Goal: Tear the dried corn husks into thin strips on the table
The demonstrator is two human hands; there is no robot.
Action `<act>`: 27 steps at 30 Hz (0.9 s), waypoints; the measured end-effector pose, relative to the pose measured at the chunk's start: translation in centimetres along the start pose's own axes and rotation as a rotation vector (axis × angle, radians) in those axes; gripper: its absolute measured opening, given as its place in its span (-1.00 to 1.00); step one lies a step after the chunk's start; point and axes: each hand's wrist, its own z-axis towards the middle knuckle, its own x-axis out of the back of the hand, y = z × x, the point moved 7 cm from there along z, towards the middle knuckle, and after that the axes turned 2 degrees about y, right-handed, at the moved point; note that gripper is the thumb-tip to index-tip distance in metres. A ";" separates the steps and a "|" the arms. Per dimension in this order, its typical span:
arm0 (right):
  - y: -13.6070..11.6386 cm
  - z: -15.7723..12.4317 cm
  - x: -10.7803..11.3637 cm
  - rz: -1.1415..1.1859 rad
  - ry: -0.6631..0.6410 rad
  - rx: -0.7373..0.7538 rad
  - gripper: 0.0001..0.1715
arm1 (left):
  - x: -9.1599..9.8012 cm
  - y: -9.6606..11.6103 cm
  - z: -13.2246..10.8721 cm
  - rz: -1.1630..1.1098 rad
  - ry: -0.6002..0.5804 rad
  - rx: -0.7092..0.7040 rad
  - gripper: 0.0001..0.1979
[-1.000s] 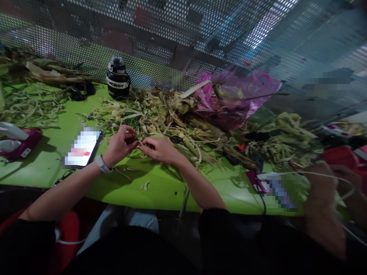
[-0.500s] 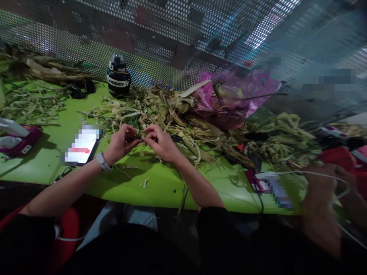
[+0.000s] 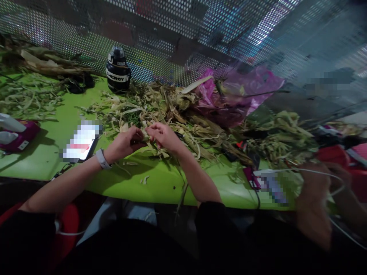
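My left hand (image 3: 126, 144), with a pale band at its wrist, is closed in a pinch just above the front of the heap. Facing it, my right hand (image 3: 163, 136) has thumb and fingers bent together. A pale husk strip (image 3: 146, 138) shows between the two sets of fingertips; its ends are partly hidden by the fingers. Right behind both hands lies a heap of dry husks (image 3: 163, 103) in tan and pale green. Small husk scraps (image 3: 145, 179) rest on the green table (image 3: 160, 187) in front of me.
A phone (image 3: 82, 141) with a lit screen lies left of my hands. Behind stand a black bottle (image 3: 117, 72) and a pink plastic bag (image 3: 241, 95). A purple tissue pack (image 3: 24, 135) sits far left. At right, a co-worker's hands (image 3: 315, 183) are near a second phone (image 3: 275, 189).
My left hand has shifted slightly right and turned over more, its fingers curling down. My right hand has bent its fingers further. The view has tilted slightly.
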 end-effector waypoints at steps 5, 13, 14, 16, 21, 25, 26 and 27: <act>-1.3 -0.4 -0.6 -0.068 -0.061 0.152 -0.49 | -0.1 0.0 0.1 0.031 -0.026 0.027 -0.73; -0.6 0.5 0.4 0.189 0.037 0.107 -0.44 | -2.5 -0.1 -0.3 -0.233 -0.368 0.135 -0.73; -0.5 0.6 0.1 0.229 0.022 0.076 -0.42 | -2.9 0.1 -0.5 -0.238 -0.427 0.133 -0.76; -0.3 0.6 -0.4 0.293 -0.007 0.043 -0.38 | -3.5 0.2 -0.7 -0.247 -0.518 0.135 -0.78; -0.1 0.9 -1.0 0.427 -0.023 0.061 -0.39 | -4.0 0.3 -1.1 -0.360 -0.588 0.182 -0.77; 0.9 1.6 -1.2 0.480 0.061 0.078 -0.44 | -4.1 0.1 -1.4 -0.463 -0.543 0.305 -0.74; 1.1 1.8 -1.3 0.486 0.075 0.080 -0.46 | -4.2 0.0 -1.5 -0.492 -0.532 0.348 -0.73; 1.4 2.0 -1.4 0.491 0.076 0.084 -0.48 | -4.2 -0.2 -1.5 -0.520 -0.513 0.387 -0.72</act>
